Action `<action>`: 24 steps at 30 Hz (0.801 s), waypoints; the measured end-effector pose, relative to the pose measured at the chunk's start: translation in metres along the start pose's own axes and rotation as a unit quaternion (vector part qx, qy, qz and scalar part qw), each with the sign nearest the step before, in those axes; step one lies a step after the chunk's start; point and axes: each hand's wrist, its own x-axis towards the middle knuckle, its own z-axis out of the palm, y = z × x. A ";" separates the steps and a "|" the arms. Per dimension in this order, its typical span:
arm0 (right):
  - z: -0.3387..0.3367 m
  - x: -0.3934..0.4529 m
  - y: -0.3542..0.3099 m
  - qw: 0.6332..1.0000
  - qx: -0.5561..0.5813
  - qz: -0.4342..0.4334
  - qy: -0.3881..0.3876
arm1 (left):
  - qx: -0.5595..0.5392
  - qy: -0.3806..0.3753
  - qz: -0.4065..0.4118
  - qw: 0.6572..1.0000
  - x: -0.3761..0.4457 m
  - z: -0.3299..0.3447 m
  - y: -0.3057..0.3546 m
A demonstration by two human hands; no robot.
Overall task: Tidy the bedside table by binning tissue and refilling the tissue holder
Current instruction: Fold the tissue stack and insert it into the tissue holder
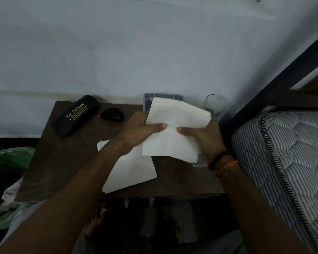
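Left hand: your left hand [136,131] pinched the near-left edge of the thick white stack of folded paper tissues [174,129], thumb on top.
Right hand: your right hand [204,138] clamped the other edge, likely squaring the stack for loading.
Holder: the grey plastic tissue holder [147,101] sat just behind the raised stack, against the wall.
Spare: more flat white sheets [132,173] lay below.
Surface: a dark brown wooden bedside table [62,162] beside a striped mattress [292,153], with a black spectacle case [75,115] and a clear drinking glass [216,104].

— Where's the tissue stack [174,129]?
— White, folded, pinched between both thumbs, lifted and tilted.
— The holder?
— Grey tissue holder [148,101] just beyond the fingers; more white sheets [132,171] lie flat under the left wrist.
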 end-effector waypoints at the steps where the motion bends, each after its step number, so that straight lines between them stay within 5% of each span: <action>1: 0.000 0.001 -0.003 1.000 0.021 0.008 -0.016 | -0.031 -0.009 -0.007 0.999 -0.001 -0.003 0.002; 12: 0.025 0.003 -0.006 0.974 0.166 0.077 -0.133 | -0.151 -0.023 -0.053 0.987 -0.005 -0.016 0.006; 24: 0.042 0.005 0.004 0.991 0.073 0.100 -0.049 | -0.189 0.032 -0.066 0.979 -0.005 -0.027 -0.002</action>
